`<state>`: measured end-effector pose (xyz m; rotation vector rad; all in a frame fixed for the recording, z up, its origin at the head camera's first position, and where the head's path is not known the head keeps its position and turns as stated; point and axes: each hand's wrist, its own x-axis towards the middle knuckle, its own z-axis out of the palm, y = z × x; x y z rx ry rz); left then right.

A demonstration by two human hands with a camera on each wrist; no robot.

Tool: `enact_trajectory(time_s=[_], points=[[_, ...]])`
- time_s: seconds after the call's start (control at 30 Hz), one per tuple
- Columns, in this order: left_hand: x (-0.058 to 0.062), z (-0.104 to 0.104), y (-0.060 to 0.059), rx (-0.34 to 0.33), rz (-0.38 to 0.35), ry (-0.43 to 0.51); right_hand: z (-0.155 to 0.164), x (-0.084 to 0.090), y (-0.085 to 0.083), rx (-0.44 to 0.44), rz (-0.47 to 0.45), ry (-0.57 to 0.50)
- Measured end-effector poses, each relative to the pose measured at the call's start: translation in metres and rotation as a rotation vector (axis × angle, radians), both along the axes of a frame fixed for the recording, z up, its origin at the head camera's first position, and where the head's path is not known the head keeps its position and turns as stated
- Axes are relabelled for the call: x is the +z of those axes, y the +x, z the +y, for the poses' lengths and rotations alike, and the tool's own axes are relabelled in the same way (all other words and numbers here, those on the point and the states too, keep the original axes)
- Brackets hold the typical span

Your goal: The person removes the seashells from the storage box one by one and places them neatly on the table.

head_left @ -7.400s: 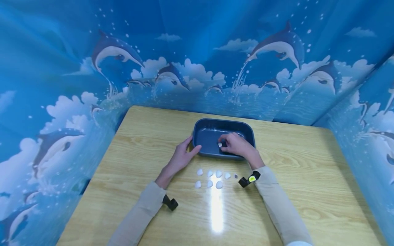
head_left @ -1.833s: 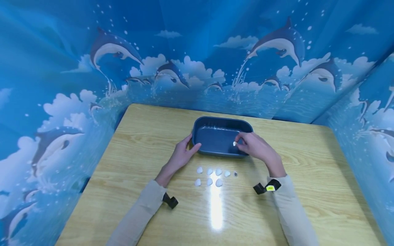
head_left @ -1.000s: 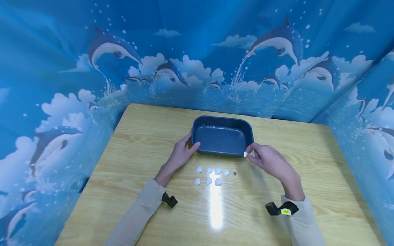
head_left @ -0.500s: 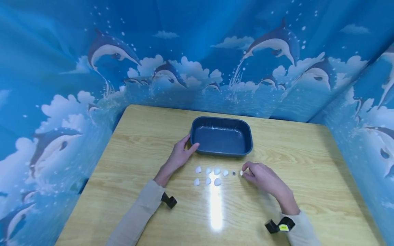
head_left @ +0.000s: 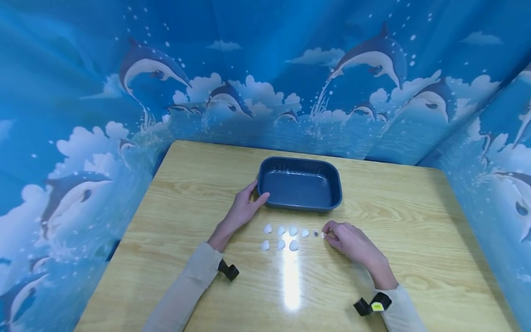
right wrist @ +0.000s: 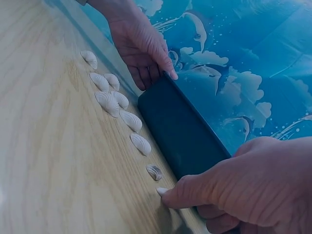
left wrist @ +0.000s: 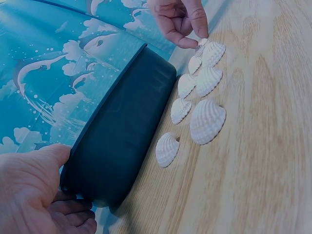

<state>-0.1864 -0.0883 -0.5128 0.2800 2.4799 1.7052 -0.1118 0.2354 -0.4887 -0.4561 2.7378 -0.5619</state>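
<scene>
My right hand (head_left: pixel 352 242) pinches a small white seashell (right wrist: pixel 161 191) between thumb and fingers, low over the table at the right end of a row of shells. A small dark-striped shell (right wrist: pixel 154 172) lies just left of it. Several white ribbed seashells (left wrist: pixel 208 121) lie in two rows in front of a dark blue plastic basin (head_left: pixel 299 206). At the basin's left front corner, my left hand (head_left: pixel 240 211) grips its wall, with the thumb at the rim and the fingers against the outside. Nothing shows inside the basin in the head view.
The wood-grain table (head_left: pixel 199 184) bears the basin towards its back edge. Behind and beside it hangs a blue curtain (head_left: pixel 257 55) printed with dolphins. A bright light reflection lies on the tabletop in front of the shells.
My right hand has carried the small white shell out of the basin, over its right front corner, and down to the end of the upper shell row. My left hand has stayed at the basin.
</scene>
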Motion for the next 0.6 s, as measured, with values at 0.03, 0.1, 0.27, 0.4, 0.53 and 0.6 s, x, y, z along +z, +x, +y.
enact_trajectory(time_s=[0.03, 0.1, 0.27, 0.4, 0.53, 0.6], points=[[0.0000, 0.0001, 0.0000, -0.001, -0.002, -0.001, 0.0006, -0.0007, 0.0000, 0.001, 0.004, -0.001], [-0.0002, 0.0004, -0.0001, 0.002, -0.006, -0.006, 0.0012, -0.0009, -0.0003, 0.004, 0.014, 0.000], [-0.0017, 0.0004, -0.0020, 0.009, -0.017, -0.013, 0.0014, 0.0016, -0.0015, -0.010, -0.005, -0.012], [-0.0017, -0.0024, -0.0037, 0.003, -0.012, -0.021, 0.0013, 0.0032, -0.0021, -0.018, 0.005, -0.055], [-0.0004, -0.0039, -0.0038, 0.002, -0.009, -0.034, 0.0027, 0.0045, -0.0005, -0.041, 0.078, -0.111], [-0.0003, -0.0045, -0.0028, 0.004, 0.002, -0.043, 0.0043, 0.0045, 0.0009, -0.052, 0.122, -0.138]])
